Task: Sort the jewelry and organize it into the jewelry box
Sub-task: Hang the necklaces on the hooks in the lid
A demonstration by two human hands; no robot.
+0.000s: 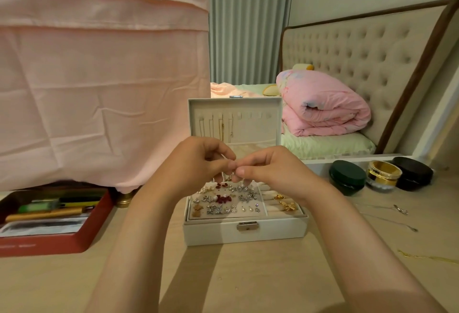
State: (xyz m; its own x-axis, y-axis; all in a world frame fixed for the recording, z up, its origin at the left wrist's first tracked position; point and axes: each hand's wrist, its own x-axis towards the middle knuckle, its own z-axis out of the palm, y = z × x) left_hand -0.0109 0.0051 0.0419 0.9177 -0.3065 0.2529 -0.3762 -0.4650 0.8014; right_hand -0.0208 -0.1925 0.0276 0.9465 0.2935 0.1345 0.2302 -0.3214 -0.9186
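Observation:
A white jewelry box (244, 234) stands open on the table, its lid upright with thin chains hanging from hooks (221, 126). Its tray holds several earrings (223, 200) and gold bow pieces (288, 205) in the right slots. My left hand (198, 161) and my right hand (270, 168) meet above the tray, fingertips together, pinching a thin necklace (229, 178) whose small pendant dangles below the fingers. Most of the chain is hidden by my fingers.
Loose silver chains (400, 209) and a gold chain (427, 257) lie on the table at right. Behind them stand a dark green jar (347, 177), a gold-lidded jar (383, 176) and a black case (413, 172). A red tray (49, 245) with pens sits at left.

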